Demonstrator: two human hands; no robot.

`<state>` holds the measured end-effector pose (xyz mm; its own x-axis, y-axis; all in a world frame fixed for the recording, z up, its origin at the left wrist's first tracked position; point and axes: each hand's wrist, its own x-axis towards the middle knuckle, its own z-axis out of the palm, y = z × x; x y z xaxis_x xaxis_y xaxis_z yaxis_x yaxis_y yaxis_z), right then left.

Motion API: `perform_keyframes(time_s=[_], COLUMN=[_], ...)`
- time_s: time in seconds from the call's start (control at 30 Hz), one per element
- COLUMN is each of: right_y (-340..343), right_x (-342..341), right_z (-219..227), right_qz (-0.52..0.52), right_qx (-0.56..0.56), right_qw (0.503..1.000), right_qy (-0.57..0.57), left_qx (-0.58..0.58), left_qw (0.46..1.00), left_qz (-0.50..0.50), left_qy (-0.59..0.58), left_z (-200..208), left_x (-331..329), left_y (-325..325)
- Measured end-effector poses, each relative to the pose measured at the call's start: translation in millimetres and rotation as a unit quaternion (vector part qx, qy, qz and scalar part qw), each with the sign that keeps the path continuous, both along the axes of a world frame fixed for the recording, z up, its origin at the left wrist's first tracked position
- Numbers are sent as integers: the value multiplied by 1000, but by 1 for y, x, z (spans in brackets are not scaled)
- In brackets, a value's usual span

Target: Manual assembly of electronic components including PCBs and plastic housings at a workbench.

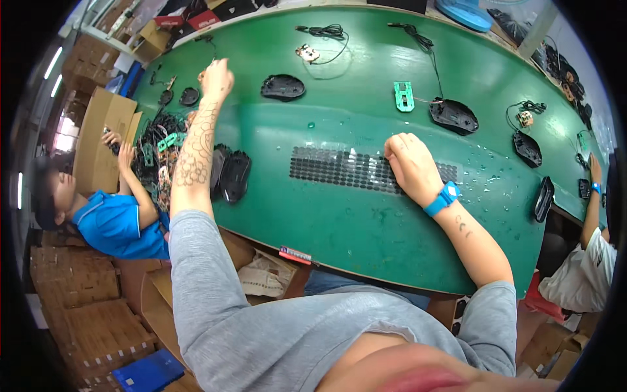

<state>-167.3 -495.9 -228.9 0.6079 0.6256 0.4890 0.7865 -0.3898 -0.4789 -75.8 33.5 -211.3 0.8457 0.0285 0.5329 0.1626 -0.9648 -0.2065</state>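
My left hand [217, 80] is stretched to the far left of the table, its fingers curled closed. A small brownish piece shows beside its fingertips; what it grips is mostly hidden. Closed in a pinch, my right hand [408, 160] rests over a clear sheet of small round black pads [339, 168]; its fingertips are hidden. Beyond the sheet lie a black computer mouse shell [454, 116] and a green circuit board [404, 97] wired to it. Another mouse shell [283, 87] sits between my hands, with a cabled circuit board [307, 53] farther back.
A heap of cables and boards [166, 144] and stacked black shells [230, 173] lie by my left forearm. More shells [527, 149] are at the right. Water drops dot the green table [313, 228]. A co-worker in blue [117, 222] is left; another in white [581, 281] is right.
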Motion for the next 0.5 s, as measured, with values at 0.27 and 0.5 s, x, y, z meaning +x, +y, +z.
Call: perform_keyframes(time_s=[0.27,0.5], right_y=[13,3], right_x=[-13,-7], right_z=[18,0], right_qz=[32,-38], right_qx=[35,-30], right_qw=[998,999], right_qy=[-30,-15], left_qx=[78,-187], left_qw=[953,940], left_qz=[280,118], left_qy=[86,258], left_z=[-5,30], left_x=[3,25], left_y=[221,-33])
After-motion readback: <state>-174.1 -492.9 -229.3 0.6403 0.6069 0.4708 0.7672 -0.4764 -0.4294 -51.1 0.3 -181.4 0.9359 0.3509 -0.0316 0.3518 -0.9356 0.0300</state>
